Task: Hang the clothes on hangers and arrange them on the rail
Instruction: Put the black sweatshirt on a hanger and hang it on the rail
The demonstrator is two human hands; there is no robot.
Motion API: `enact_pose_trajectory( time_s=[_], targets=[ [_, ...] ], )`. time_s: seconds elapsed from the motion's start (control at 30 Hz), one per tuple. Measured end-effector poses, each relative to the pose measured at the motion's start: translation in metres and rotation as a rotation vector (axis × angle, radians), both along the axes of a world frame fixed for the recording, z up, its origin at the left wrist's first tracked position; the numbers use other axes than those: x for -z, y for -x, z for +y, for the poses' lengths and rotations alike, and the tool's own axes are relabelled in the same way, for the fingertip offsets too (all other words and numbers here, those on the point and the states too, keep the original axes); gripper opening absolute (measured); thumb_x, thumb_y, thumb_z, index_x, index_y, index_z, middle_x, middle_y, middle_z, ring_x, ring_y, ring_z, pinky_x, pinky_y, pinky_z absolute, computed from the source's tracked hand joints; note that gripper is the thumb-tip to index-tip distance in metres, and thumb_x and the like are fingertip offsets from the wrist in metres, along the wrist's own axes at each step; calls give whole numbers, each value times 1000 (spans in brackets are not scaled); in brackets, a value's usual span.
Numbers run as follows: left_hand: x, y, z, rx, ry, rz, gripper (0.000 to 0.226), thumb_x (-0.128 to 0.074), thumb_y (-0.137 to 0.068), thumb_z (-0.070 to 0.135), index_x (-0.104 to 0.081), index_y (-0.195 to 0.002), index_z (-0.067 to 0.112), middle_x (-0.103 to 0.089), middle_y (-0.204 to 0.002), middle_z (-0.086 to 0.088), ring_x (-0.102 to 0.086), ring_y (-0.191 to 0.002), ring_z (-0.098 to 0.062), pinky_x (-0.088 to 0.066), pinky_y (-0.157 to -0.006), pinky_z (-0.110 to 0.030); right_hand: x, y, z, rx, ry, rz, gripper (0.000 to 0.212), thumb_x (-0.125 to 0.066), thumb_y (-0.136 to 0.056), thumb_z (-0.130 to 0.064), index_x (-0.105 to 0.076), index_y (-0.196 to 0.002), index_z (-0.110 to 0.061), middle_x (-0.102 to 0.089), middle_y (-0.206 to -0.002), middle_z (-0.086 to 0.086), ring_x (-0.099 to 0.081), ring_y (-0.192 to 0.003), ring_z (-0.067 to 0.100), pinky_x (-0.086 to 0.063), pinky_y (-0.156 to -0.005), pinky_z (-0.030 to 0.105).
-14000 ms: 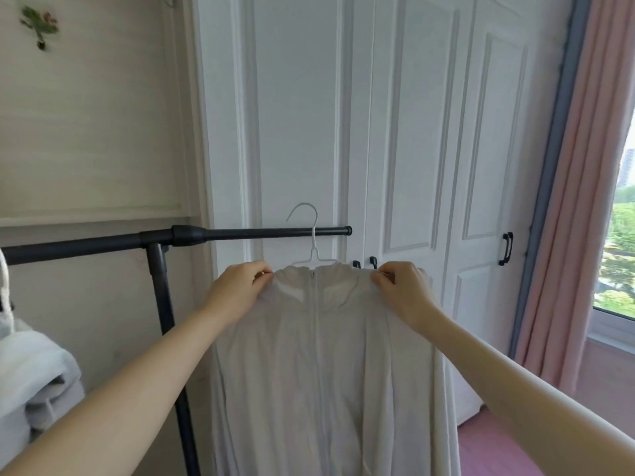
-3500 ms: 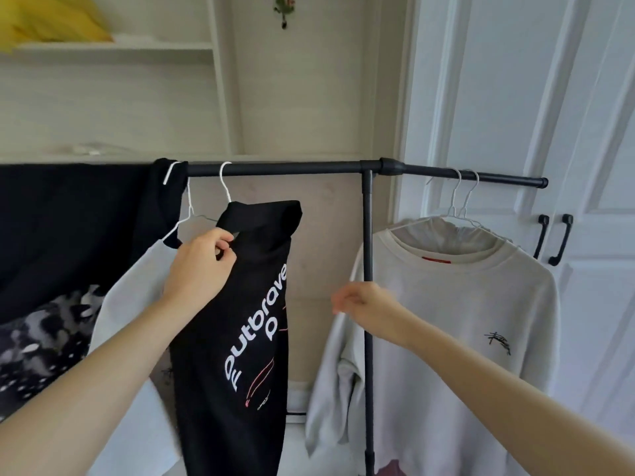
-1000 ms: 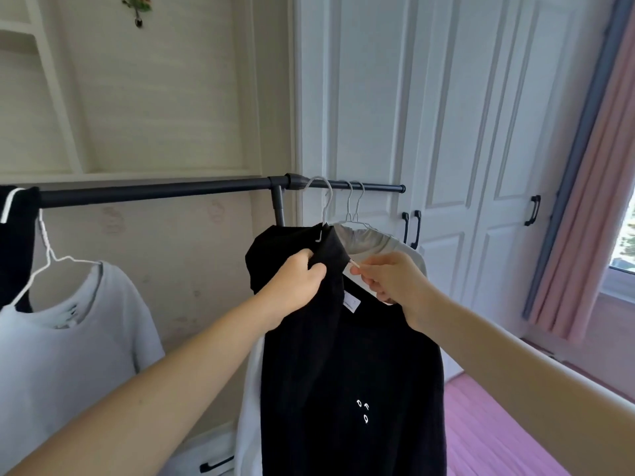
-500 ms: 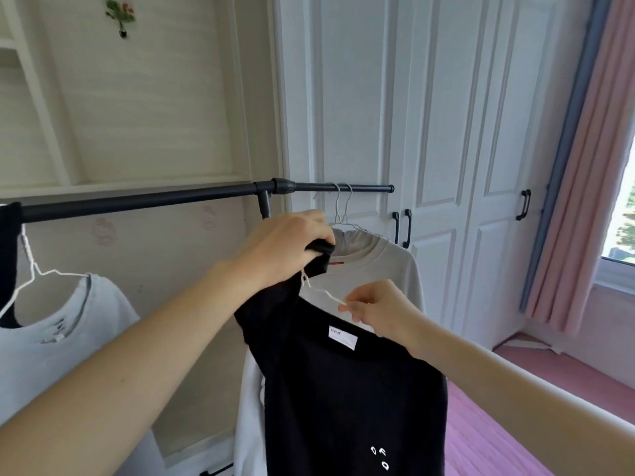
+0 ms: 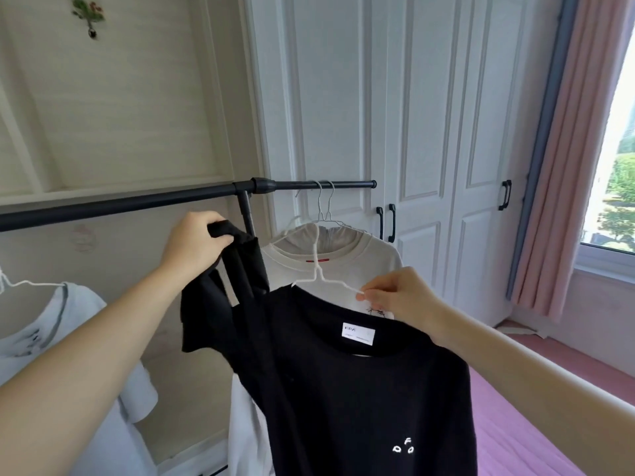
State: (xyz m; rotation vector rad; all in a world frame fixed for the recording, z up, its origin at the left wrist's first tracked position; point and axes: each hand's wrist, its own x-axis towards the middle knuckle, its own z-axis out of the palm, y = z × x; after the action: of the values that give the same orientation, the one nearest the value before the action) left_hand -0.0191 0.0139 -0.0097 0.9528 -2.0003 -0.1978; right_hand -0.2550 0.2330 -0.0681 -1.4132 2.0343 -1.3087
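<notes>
Black shirt [image 5: 360, 389] below the rail [image 5: 137, 201]: our left hand [image 5: 196, 242] fists its shoulder fabric, our right hand [image 5: 398, 297] pinches the white hanger [image 5: 323, 280] arm at its collar.

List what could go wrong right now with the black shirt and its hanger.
The right hand only pinches one arm of the hanger, so it could twist free. The left hand bunches one shoulder of the black shirt, which may slide off. The rail end is already crowded.
</notes>
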Motion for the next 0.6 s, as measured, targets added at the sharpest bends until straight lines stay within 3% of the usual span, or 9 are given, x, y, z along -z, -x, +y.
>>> enact_pose_trajectory(
  time_s=[0.1,0.23,0.4,0.5,0.53,0.6],
  targets=[
    [13,-11,-4,-80,-18,-56,5,-70,-79,20,-66,-75,20,-67,-73,0,-63,-77,-26,-54,-73,-42,-14,9,5,61,32,-3,15,-68,-86,-15,-75,-87,-2,-61,-70,2,-52,-67,13,-41,-63,20],
    [22,-18,-4,-72,-108,-105,38,-63,-82,36,-52,-56,10,-56,-55,-4,-60,-67,-30,-45,-62,-33,-31,18,8,142,65,-13,15,-67,-86,-14,-75,-88,-2,-60,-74,8,-45,-57,12,-36,-50,15],
    [37,-14,6,-27,-313,-562,54,-63,-81,52,-42,-48,14,-44,-49,1,-46,-52,-20,-33,-56,-30,-44,22,4,164,114,-71,13,-67,-86,-11,-76,-92,-2,-56,-63,-1,-49,-63,11,-34,-50,11],
    [44,-9,14,-50,-321,-717,47,-59,-86,52,-51,-62,13,-55,-64,2,-51,-59,-18,-37,-57,-30,-48,22,4,146,122,-109,13,-70,-84,-12,-76,-91,-3,-54,-61,0,-44,-60,13,-32,-42,10],
    [45,-6,16,-44,-284,-718,39,-60,-88,49,-59,-77,12,-62,-81,1,-57,-72,-16,-44,-64,-31,-49,22,4,143,127,-117,12,-69,-84,-11,-76,-90,-3,-54,-61,0,-43,-58,11,-32,-42,11],
    [44,1,19,12,-186,-586,41,-61,-88,45,-56,-114,14,-57,-118,0,-56,-105,-17,-47,-87,-35,-52,22,6,128,142,-120,11,-66,-86,-7,-76,-88,-4,-54,-61,1,-42,-54,9,-31,-41,11]
  ],
)
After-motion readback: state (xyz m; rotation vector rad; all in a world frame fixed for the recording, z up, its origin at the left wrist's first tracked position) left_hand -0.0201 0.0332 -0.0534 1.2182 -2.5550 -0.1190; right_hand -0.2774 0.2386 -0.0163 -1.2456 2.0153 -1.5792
